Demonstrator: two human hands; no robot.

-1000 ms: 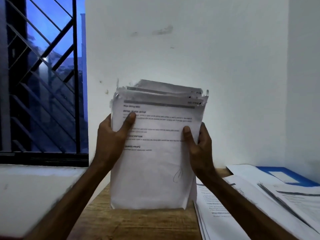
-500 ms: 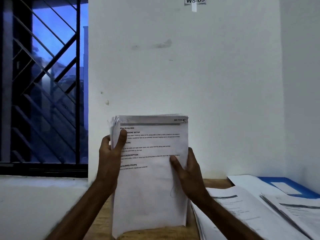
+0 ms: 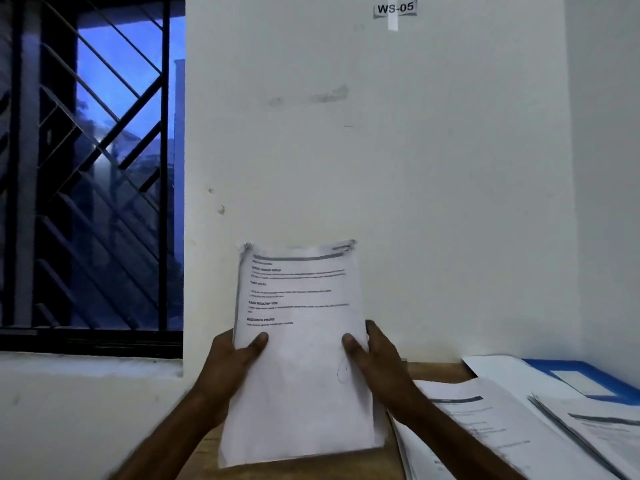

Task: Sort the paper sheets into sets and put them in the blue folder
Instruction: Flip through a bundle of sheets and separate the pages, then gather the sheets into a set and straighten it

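Stack (image 3: 301,393) held upright by both hands.
Its left edge is gripped by the left hand (image 3: 225,362), thumb laid across the front; its right edge is gripped likewise by the right hand (image 3: 377,362) (the print is blurred). Rightward, sheets (image 3: 485,420) are spread over the table (image 3: 433,370), the folder (image 3: 588,372) partly covered by them.

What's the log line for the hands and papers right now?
paper stack: held upright | left hand: grips its left edge | right hand: grips its right edge | blue folder: at right
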